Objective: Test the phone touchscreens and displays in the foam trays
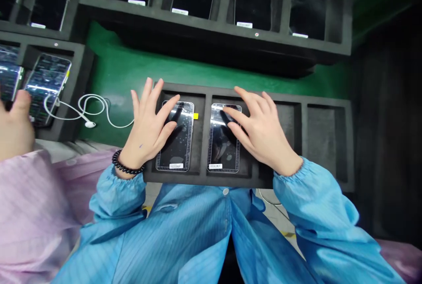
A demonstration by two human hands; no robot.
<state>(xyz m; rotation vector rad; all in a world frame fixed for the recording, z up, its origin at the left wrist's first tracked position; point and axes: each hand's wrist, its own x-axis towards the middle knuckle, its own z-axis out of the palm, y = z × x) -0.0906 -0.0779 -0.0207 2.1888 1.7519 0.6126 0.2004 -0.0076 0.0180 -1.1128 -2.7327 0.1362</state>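
Observation:
Two dark smartphones lie face up in adjoining slots of a black foam tray (pixel 231 180). Over the left smartphone (pixel 178 147), which has a yellow tab at its right edge, my left hand (pixel 147 121) spreads its fingers; index finger and thumb reach across its upper screen. My right hand (pixel 259 125) hovers at the right smartphone (pixel 224 147) with index finger and thumb apart above the upper screen. Each phone has a white label at its bottom. Whether the fingertips touch the glass I cannot tell. Neither hand grips anything.
A larger black tray (pixel 211 20) with several phones stands behind on the green table (pixel 132 64). At left, white earphones (pixel 89 124) trail near another tray (pixel 74 55) of phones. A co-worker's hand (pixel 16 130) and pink sleeve (pixel 26 196) are close on my left.

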